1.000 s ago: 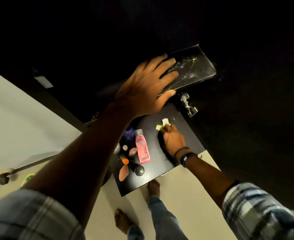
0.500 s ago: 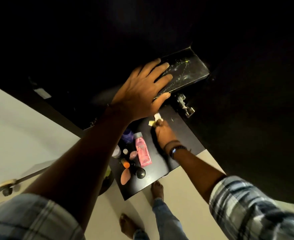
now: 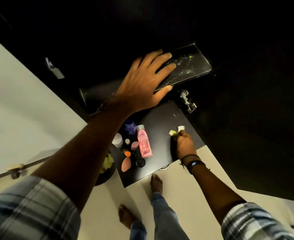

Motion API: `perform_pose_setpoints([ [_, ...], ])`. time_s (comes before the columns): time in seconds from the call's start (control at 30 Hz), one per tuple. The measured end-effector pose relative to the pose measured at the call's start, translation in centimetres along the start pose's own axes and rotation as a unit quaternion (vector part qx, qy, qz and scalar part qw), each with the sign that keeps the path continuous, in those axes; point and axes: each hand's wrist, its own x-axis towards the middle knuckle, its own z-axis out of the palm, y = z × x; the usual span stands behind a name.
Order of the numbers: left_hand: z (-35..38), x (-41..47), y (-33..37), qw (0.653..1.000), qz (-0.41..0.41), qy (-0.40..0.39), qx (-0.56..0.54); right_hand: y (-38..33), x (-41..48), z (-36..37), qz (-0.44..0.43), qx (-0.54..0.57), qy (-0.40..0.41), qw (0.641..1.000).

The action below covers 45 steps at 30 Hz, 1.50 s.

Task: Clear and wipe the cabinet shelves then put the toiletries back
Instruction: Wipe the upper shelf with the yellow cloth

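Right hand gripping cloth

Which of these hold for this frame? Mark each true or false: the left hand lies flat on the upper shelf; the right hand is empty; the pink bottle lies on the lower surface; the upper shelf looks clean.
1. The left hand lies flat on the upper shelf. True.
2. The right hand is empty. False: it grips a yellowish cloth.
3. The pink bottle lies on the lower surface. True.
4. The upper shelf looks clean. False: pale specks and smears show on it.
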Motion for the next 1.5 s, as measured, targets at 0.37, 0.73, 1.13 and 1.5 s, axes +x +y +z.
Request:
perform_pose_setpoints([
  [0.37,1.8,-18.8,10.3,0.970,-0.190,-0.011,-0.153,2.3,-7.6,1.8,-0.023,0.019,0.036,0.999],
  [0.73,3.9,-24.8,12.1,0.901,-0.389,-0.071,-0.179,-3.5,-9.7,3.2,-0.238,0.007,-0.033,0.971],
  [1.13,4.7,-26.3,12.1,0.876,-0.432,-0.047,-0.208,-9.5,-6.6,-10.7,-0.175,0.271,0.150,0.935],
  [1.5,5.2,-26.2,12.0,0.877,-0.431,-0.043,-0.209,-19.5,-2.0,-15.7,-0.338,0.134,0.219,0.906],
])
